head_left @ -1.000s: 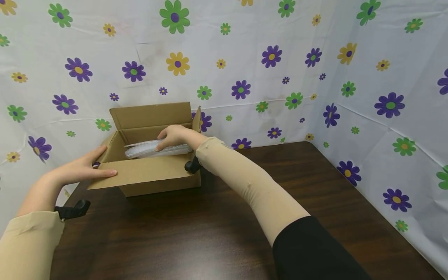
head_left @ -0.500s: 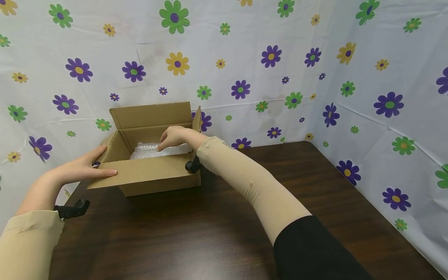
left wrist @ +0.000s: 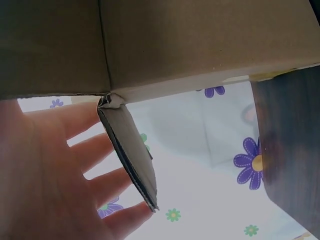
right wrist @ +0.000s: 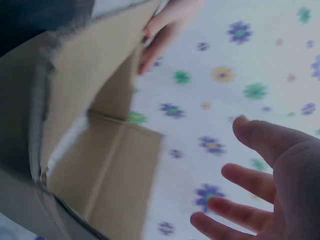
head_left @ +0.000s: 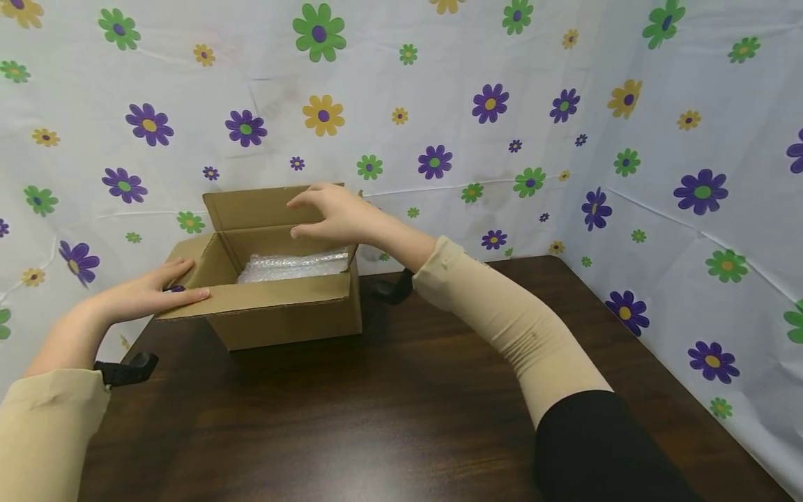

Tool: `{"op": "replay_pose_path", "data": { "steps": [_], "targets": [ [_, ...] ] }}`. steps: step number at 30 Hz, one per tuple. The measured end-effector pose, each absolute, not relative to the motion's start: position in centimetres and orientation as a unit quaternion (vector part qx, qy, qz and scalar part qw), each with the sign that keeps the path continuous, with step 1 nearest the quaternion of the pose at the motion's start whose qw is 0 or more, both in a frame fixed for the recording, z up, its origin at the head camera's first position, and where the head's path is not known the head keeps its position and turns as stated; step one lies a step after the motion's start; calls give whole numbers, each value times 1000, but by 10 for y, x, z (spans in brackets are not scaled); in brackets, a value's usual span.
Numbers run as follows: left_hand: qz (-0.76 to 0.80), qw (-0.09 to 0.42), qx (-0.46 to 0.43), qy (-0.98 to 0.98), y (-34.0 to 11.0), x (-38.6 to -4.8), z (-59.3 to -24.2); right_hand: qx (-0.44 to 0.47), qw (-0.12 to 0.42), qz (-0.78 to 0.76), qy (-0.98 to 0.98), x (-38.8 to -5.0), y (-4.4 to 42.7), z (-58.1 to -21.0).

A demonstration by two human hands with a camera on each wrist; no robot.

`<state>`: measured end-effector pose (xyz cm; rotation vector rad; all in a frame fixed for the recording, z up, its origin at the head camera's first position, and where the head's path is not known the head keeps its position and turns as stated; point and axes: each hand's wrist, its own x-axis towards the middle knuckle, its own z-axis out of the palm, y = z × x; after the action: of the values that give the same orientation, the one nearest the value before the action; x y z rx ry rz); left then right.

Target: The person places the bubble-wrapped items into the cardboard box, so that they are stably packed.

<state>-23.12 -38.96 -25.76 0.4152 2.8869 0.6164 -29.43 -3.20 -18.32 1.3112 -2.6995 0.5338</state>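
Note:
An open cardboard box (head_left: pixel 288 328) stands toward the back left of the table, with bubble wrap (head_left: pixel 291 267) lying inside it. My left hand (head_left: pixel 147 291) rests at the box's left front corner, thumb on the front flap and fingers against the left flap. In the left wrist view the fingers of the left hand (left wrist: pixel 75 165) reach to that flap's edge. Above the box's right side hangs my right hand (head_left: pixel 339 216), holding nothing. The right wrist view shows this right hand (right wrist: pixel 265 190) with its fingers spread apart, away from the box.
A dark wooden table (head_left: pixel 389 418) stretches in front of the box and to its right. Behind and at the right hangs a white cloth (head_left: pixel 389 84) printed with flowers. The box's back flap (head_left: pixel 251 209) stands up close to the cloth.
My right hand has let go of the bubble wrap and risen out of the box. The bubble wrap now lies lower inside. The front flap has tilted up slightly under my left hand.

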Motion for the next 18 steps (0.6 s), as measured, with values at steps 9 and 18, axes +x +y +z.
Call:
{"op": "replay_pose_path", "data": {
  "steps": [9,18],
  "targets": [
    [195,80,127,969,-394,-231,-247,412,98,276,-862,-274,56,-196],
    [191,60,115,973,-409,-224,-237,344,89,332,-874,-275,136,-230]
  ]
}}
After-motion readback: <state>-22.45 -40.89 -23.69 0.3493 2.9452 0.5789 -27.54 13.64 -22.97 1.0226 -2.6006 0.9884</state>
